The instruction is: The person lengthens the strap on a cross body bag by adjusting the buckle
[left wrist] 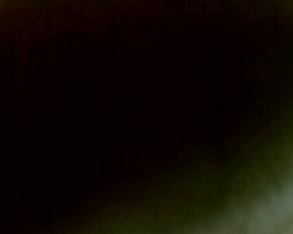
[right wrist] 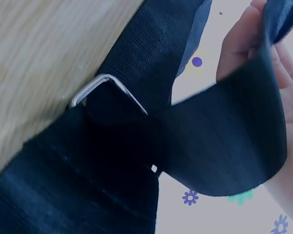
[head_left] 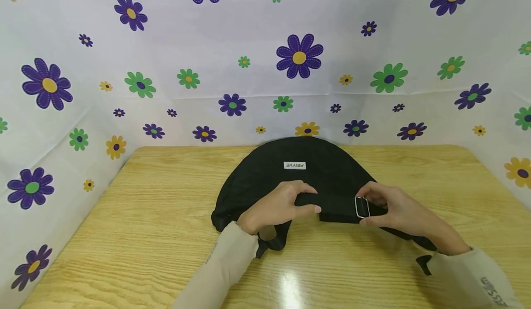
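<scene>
A black half-round fabric article (head_left: 265, 175) with a small white label (head_left: 294, 165) lies on the table. Its wide black strap (head_left: 338, 204) runs along the near side through a silver metal buckle (head_left: 356, 206). My left hand (head_left: 282, 205) pinches the strap between thumb and fingers, left of the buckle. Over the buckle's right side, my right hand (head_left: 400, 210) pinches buckle and strap with thumb and fingers. In the right wrist view the strap (right wrist: 229, 131) bends in a loop beside the buckle (right wrist: 121, 87), with part of a hand behind it. The left wrist view is almost wholly dark.
The wooden table (head_left: 157, 198) extends on both sides of the article. Behind it hangs a white cloth (head_left: 249, 37) printed with flowers, which also closes off the left and right. A loose black strap end (head_left: 424, 264) pokes out near the right sleeve (head_left: 473, 274).
</scene>
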`<state>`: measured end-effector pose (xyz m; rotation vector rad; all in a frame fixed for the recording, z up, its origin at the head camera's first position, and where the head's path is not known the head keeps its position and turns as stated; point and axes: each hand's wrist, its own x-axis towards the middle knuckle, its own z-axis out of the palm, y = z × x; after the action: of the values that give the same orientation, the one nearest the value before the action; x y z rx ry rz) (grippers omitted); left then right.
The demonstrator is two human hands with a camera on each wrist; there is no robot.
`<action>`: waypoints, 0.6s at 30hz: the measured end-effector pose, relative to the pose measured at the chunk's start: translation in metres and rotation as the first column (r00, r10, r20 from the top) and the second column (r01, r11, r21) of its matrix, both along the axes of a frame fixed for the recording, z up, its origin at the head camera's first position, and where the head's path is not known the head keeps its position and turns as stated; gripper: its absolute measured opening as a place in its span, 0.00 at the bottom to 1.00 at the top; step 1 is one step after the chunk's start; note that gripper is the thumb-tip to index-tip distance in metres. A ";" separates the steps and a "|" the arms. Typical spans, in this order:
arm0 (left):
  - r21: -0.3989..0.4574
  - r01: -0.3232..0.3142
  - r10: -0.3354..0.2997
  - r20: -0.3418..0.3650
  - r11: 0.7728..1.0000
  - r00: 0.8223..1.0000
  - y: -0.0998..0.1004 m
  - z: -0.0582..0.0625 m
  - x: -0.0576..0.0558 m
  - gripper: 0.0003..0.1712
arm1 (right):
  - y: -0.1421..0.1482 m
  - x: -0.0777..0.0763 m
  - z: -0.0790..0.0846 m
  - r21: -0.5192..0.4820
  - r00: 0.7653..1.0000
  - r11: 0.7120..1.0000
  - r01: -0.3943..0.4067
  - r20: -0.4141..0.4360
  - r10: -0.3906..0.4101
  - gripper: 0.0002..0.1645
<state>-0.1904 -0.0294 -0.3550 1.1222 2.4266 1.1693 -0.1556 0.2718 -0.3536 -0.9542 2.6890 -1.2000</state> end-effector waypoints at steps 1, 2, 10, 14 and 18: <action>0.011 -0.004 0.004 -0.009 1.000 1.000 0.001 0.000 0.000 0.22 | 0.000 0.000 0.000 0.004 1.000 1.000 -0.004 0.005 0.004 0.27; 0.021 -0.008 0.009 -0.012 1.000 1.000 0.002 0.000 0.000 0.21 | 0.000 0.000 0.001 0.014 1.000 1.000 -0.013 0.013 0.012 0.27; 0.021 -0.053 0.054 -0.052 0.998 0.997 0.002 0.005 0.004 0.10 | 0.011 -0.002 -0.008 0.079 0.991 0.993 -0.083 0.114 0.074 0.29; -0.011 -0.045 0.044 -0.061 0.999 0.997 -0.002 0.003 0.004 0.07 | 0.025 0.000 -0.012 0.077 0.993 0.994 -0.083 0.094 0.075 0.24; -0.038 -0.017 0.014 -0.064 0.999 0.998 -0.005 -0.001 0.003 0.06 | 0.041 0.005 -0.011 0.091 0.999 0.996 0.006 -0.053 -0.001 0.18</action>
<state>-0.1873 -0.0344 -0.3559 1.1478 2.4983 1.1027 -0.1508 0.3127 -0.3647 -0.9822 2.7600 -1.0576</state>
